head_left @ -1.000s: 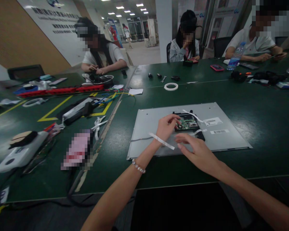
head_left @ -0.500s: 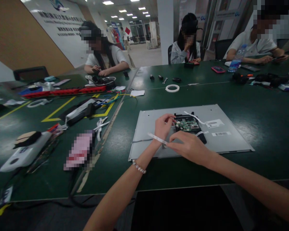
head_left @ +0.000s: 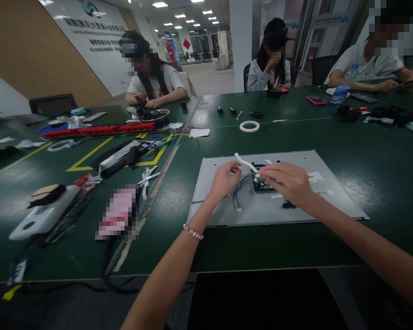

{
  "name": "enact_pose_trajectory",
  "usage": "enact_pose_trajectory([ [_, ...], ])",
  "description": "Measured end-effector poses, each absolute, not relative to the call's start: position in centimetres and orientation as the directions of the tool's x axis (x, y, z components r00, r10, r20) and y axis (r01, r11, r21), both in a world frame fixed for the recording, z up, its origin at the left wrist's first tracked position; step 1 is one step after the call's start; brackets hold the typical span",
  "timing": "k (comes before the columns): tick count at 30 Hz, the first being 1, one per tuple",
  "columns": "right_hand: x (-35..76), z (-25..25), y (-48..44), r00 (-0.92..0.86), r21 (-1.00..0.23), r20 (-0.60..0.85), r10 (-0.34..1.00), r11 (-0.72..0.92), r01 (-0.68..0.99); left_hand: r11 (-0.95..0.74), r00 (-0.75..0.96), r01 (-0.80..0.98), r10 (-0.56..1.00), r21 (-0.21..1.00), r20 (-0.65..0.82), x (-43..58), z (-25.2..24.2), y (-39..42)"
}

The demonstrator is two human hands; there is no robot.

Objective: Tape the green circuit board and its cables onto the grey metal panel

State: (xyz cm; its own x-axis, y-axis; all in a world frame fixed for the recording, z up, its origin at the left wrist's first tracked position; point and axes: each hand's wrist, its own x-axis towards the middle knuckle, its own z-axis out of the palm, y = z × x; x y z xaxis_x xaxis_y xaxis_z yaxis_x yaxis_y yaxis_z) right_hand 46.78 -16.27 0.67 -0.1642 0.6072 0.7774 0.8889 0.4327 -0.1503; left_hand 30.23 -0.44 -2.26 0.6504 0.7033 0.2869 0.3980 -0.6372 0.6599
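Note:
A grey metal-backed flat panel (head_left: 213, 213) lies on the green table, with a green circuit board (head_left: 261, 183) in a black frame on it. Over the board, my right hand (head_left: 289, 181) is closed in a pinch on a white tape strip (head_left: 246, 162), whose free end points up and left. My left hand (head_left: 225, 178) is just left of the board, fingers loosely curled with a gap at the thumb, nothing visible in them. Dark cables (head_left: 237, 195) run from the board down across the panel beside it. My right fingers partly hide the board.
Beyond the panel lies a white tape roll (head_left: 249, 126), with a small wrench (head_left: 239, 114) behind it. At left are a white device (head_left: 43, 217), a pixelated pink item (head_left: 119, 211) and a red power strip (head_left: 99, 129). Several people sit around the table; a water bottle (head_left: 344, 85) stands at right.
My right hand has moved up over the board, carrying the white tape strip away from my left wrist. My left hand has drawn back slightly left from the board, exposing the dark cables.

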Motion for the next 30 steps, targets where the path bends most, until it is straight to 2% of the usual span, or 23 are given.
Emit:
enact_pose_trajectory([
  [4, 47.8, -0.3, -15.3, -0.106, -0.150, 0.780, 0.616, 0.349, 0.925, -0.736, 0.845, 0.405, 0.527, 0.542, 0.085, 29.2, -1.3, 0.1],
  [8, 47.6, -1.1, -15.1, -0.147, -0.090, 0.746, 0.650, 0.318, 0.944, -0.782, 0.892, 0.402, 0.452, 0.477, -0.011, 28.6, -0.6, 0.2],
  [13, 46.9, -1.4, -15.1, -0.178, -0.057, 0.686, 0.706, 0.295, 0.954, -0.780, 0.887, 0.408, 0.463, 0.475, -0.002, 28.5, -0.5, 0.6],
  [20, 45.5, -2.2, -14.7, -0.279, 0.029, 0.636, 0.720, 0.339, 0.940, -0.758, 0.891, 0.362, 0.452, 0.542, 0.037, 28.4, -0.8, 0.8],
  [30, 44.5, -3.1, -14.2, -0.344, 0.077, 0.600, 0.722, 0.376, 0.923, -0.786, 0.817, 0.283, 0.497, 0.549, 0.291, 28.3, -0.4, 1.1],
])
